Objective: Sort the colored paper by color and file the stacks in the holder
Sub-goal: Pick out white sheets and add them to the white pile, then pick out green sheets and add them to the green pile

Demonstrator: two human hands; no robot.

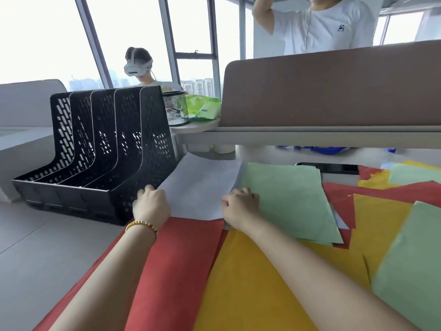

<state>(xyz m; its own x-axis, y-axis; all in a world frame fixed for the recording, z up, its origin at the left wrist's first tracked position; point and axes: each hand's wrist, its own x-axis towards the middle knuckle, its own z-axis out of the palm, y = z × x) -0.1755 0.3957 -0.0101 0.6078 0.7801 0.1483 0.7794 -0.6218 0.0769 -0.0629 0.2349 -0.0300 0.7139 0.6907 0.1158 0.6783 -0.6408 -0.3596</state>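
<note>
A stack of white paper [200,185] lies just right of the black file holder [95,149], whose several slots look empty. My left hand [150,201] grips the stack's left edge and my right hand [239,202] grips its right edge, fingers curled. A pile of green sheets [286,197] lies to the right of the white stack. Red paper [181,259] and yellow paper [238,283] spread under my forearms. More yellow [379,223], green [410,271] and red [338,199] sheets lie mixed at the right.
A brown desk divider [334,91] stands behind the papers on a raised shelf. A mesh pen cup [175,107] and a green packet [202,107] sit beside the holder's top. Two other people are behind the desk. A dark phone [334,167] lies at the back.
</note>
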